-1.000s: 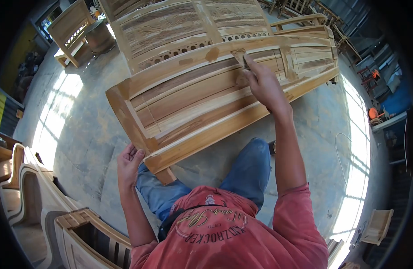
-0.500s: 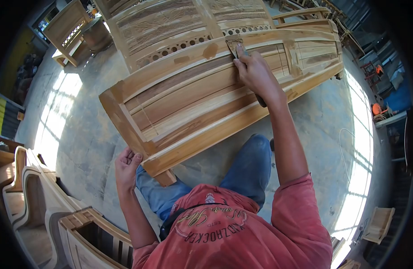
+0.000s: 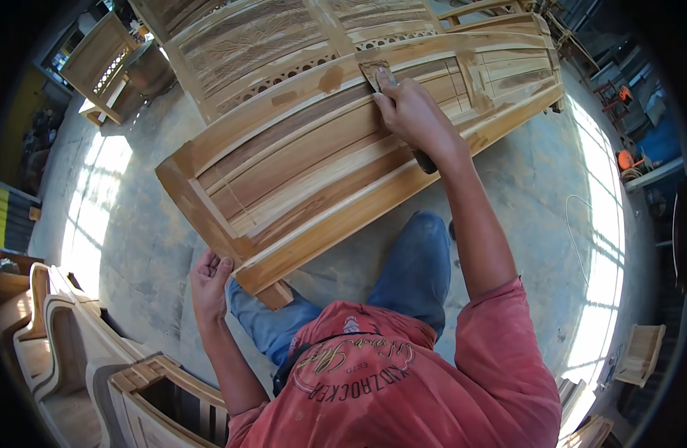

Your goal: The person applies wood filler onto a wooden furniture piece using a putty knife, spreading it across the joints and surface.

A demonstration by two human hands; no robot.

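My right hand (image 3: 419, 118) is wrapped round a putty knife (image 3: 425, 162), its dark handle end showing below my palm. One finger presses along the blade, whose tip lies on the upper rail of a long wooden furniture frame (image 3: 283, 153). Darker brown filler patches (image 3: 330, 79) mark that rail and some joints. The frame lies tilted across my front, with slatted panels inside it. At its near left corner my left hand (image 3: 209, 287) is closed, thumb against curled fingers. Whatever those fingers hold, if anything, is hidden.
Behind the frame stands a carved wooden backrest (image 3: 246, 48). Curved furniture parts (image 3: 67, 351) crowd the lower left. A drum-like container (image 3: 149, 69) sits by a wooden chair (image 3: 97, 63) at the far left. A thin cable (image 3: 569, 231) lies on the floor to the right.
My right hand and the putty knife have shifted slightly left along the upper rail. The whole view has tilted a little; my left hand remains at the corner.
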